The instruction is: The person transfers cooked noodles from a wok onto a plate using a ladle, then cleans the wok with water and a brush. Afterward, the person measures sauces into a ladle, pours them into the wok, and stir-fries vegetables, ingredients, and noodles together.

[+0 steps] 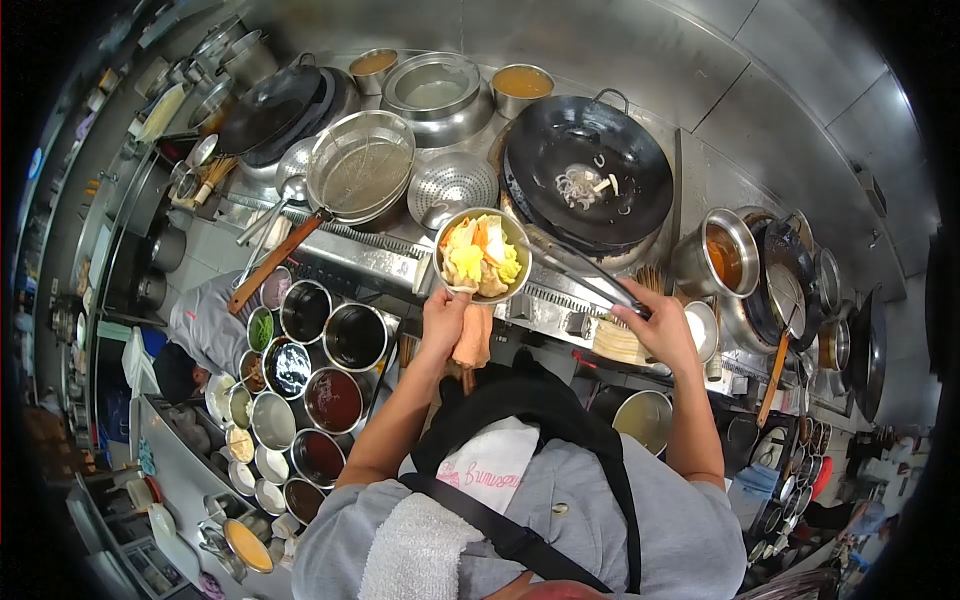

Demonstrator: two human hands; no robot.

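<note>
My left hand (445,322) is closed on the rim of a metal bowl (437,262) of cut vegetables and pale pieces (482,258). An orange-brown cloth (474,337) hangs just below the bowl, beside that hand. My right hand (657,322) is wrapped round the dark handle of a long utensil (597,278); its far end lies near the bowl's right side, and its tip cannot be made out. Beyond it a black wok (640,160) rests on the stove with sliced onion (578,188) and a few pale pieces in it.
A wire strainer (360,165) over a pot and a perforated ladle (452,185) lie left of the wok. Sauce containers (333,400) crowd the lower left. At right stands a pot of orange liquid (722,255). Another person (205,325) is at the left.
</note>
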